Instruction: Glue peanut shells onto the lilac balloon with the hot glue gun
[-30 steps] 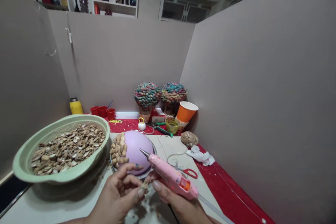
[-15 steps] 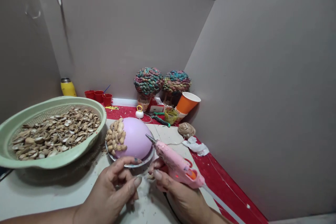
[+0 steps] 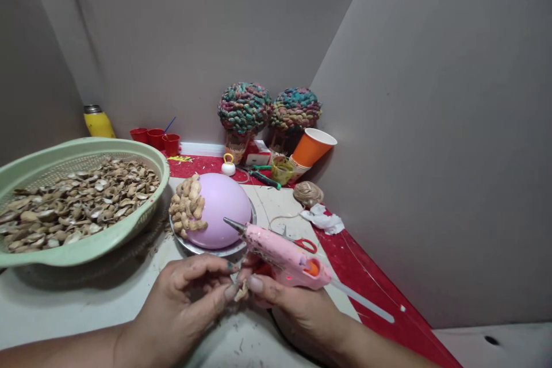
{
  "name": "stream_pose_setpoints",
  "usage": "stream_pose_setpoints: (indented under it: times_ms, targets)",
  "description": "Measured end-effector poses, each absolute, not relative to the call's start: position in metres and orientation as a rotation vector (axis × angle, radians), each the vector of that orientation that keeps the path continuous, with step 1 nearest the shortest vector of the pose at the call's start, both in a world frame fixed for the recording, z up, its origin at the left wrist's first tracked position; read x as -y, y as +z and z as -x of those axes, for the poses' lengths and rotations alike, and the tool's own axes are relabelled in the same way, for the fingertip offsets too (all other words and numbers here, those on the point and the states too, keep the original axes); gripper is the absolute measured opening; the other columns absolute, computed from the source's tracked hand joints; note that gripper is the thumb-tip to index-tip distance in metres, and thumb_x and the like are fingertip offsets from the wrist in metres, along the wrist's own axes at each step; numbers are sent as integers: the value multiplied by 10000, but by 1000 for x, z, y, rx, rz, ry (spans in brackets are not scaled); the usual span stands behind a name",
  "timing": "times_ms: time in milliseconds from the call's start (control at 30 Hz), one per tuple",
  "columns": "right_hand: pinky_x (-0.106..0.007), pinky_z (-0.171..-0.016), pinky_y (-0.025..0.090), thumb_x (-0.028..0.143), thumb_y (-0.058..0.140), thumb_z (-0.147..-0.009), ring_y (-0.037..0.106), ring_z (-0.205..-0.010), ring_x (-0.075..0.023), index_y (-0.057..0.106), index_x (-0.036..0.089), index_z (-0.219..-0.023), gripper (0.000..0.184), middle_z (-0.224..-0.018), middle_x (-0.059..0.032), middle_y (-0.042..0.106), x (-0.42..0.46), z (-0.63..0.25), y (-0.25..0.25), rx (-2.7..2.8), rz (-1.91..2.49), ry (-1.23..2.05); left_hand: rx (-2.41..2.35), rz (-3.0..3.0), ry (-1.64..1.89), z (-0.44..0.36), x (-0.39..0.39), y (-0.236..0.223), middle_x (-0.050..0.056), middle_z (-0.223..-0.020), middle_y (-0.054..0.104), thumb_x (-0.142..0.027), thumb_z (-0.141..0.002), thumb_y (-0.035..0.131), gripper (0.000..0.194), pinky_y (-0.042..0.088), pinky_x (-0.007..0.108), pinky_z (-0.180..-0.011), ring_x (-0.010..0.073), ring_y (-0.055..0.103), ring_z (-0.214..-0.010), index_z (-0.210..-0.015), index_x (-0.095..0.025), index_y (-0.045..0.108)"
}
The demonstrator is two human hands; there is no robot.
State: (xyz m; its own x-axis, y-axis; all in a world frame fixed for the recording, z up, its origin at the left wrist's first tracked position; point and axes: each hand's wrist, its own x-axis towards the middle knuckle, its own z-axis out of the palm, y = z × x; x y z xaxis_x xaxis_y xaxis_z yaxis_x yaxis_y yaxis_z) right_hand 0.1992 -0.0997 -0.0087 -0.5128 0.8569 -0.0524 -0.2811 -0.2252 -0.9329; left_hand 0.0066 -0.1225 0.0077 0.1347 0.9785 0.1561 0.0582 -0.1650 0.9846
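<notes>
In the head view my right hand (image 3: 297,305) grips a pink hot glue gun (image 3: 280,253), its metal nozzle pointing left. A clear glue stick (image 3: 366,300) sticks out of the gun's back. Between the fingertips of both hands is a small peanut shell (image 3: 242,291), partly hidden. My left hand (image 3: 185,299) pinches at it with thumb and fingers. Just beyond them a purple balloon (image 3: 226,207) rests in a shallow metal dish (image 3: 254,215). Peanut shells (image 3: 187,207) cover the balloon's left side.
A green colander (image 3: 163,184) full of shells stands left. Red-handled scissors (image 3: 307,245) lie behind the gun, near a twine ball (image 3: 308,194) and crumpled tissue (image 3: 323,219). Farther back are two colourful shell-covered balls (image 3: 244,108), an orange cup (image 3: 313,148) and red cups (image 3: 171,145).
My left fingers parted from the shell, leaving it in my right fingertips, then closed back on it. The view has tipped downward, so the table's things appear higher. The glue gun stays in my right hand.
</notes>
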Motion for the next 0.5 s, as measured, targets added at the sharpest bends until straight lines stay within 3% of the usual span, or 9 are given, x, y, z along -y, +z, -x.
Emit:
stream_pose_setpoints:
  times_ms: [167, 367, 500]
  targets:
    - [-347, -873, 461, 407, 751, -849, 608, -970, -211, 678, 184, -1038, 301, -994, -57, 675, 101, -200, -7, 1298, 772, 1818, -1195, -1638, 1302, -3, 124, 8, 12, -613, 721, -255, -748, 753, 62, 505, 200, -521, 153, 647, -535, -707, -211, 742]
    - [-323, -846, 463, 402, 783, -819, 595, -879, -178, 688, 208, -974, 266, -916, -14, 651, 99, -201, -2, 1315, 828, 1732, -1163, -1688, 1248, -1, 126, 11, -13, -588, 675, -275, -823, 691, 106, 484, 186, -508, 130, 616, -514, -735, -216, 688]
    - [-316, -796, 481, 364, 784, -825, 612, -818, -173, 686, 194, -988, 256, -872, -22, 660, 98, -199, -2, 1172, 761, 1757, -1076, -1625, 1177, 1, 127, 10, 4, -587, 634, -353, -935, 535, 283, 497, 212, -541, 142, 615, -544, -714, -204, 632]
